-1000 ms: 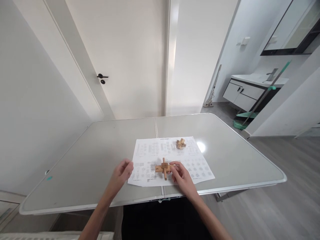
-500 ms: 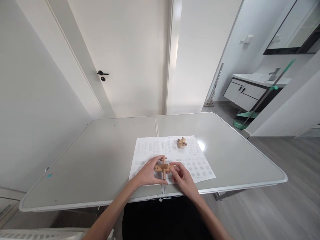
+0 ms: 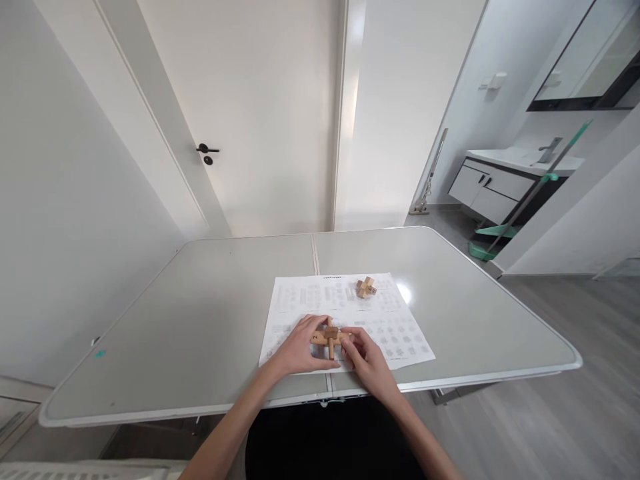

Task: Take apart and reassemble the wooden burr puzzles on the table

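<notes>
Woodblock cross (image 3: 331, 333) is being gripped by right hand (image 3: 364, 353), spanned by left hand (image 3: 303, 347), its grip unclear; adjustment is seemingly being made, steadiness being demanded

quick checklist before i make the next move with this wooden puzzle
1. Right hand pinching the right end of the wooden puzzle: ok.
2. Left hand gripping the puzzle's round rod: cannot tell; fingers and thumb span its ends, but contact is unclear.
3. Smaller wooden puzzle apart from both hands: ok, on the sheet's far part.
4. Printed sheet spread on the table: ok.
5. Sheet's diagrams readable: not ok, too faint here.
</notes>
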A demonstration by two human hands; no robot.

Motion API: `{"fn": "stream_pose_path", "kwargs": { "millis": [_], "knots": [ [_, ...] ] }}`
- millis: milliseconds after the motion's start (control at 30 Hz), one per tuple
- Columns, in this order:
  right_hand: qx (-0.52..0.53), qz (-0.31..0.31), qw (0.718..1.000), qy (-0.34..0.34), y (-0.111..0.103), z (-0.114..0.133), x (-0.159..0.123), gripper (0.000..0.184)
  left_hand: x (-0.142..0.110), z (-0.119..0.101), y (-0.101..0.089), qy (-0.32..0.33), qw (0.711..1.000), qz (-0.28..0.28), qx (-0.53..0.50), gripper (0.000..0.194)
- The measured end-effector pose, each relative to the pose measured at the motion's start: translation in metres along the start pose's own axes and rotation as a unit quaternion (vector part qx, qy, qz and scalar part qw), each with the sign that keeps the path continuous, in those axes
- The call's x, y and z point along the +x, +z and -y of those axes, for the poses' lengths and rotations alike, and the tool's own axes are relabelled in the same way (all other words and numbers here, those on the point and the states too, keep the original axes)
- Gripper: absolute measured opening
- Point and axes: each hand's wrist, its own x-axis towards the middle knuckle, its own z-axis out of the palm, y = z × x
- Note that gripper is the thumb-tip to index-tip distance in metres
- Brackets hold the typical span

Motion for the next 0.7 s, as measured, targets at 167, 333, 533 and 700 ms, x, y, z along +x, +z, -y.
{"fn": "stream_pose_path", "kwargs": {
  "millis": [167, 333, 533, 700],
  "knots": [
    [-0.028, -0.012, 0.999, -0.013, 0.001, 0.004, -0.001, 0.044, 0.000, 0.003, 0.001, 0.003, 1.000, -0.008, 0.003, 0.090],
    [-0.025, -0.011, 0.999, -0.021, 0.000, 0.005, -0.002, 0.043, -0.001, 0.009, 0.003, 0.007, 0.999, -0.002, 0.036, 0.101],
    [-0.018, -0.020, 1.000, -0.013, -0.001, 0.002, -0.001, 0.047, -0.003, 0.000, -0.002, 0.036, 0.999, 0.002, 0.038, 0.052],
    [-0.020, -0.025, 0.999, -0.015, 0.001, 0.003, -0.001, 0.047, -0.003, -0.007, -0.003, 0.026, 0.999, -0.022, 0.038, 0.043]
  ]
}}
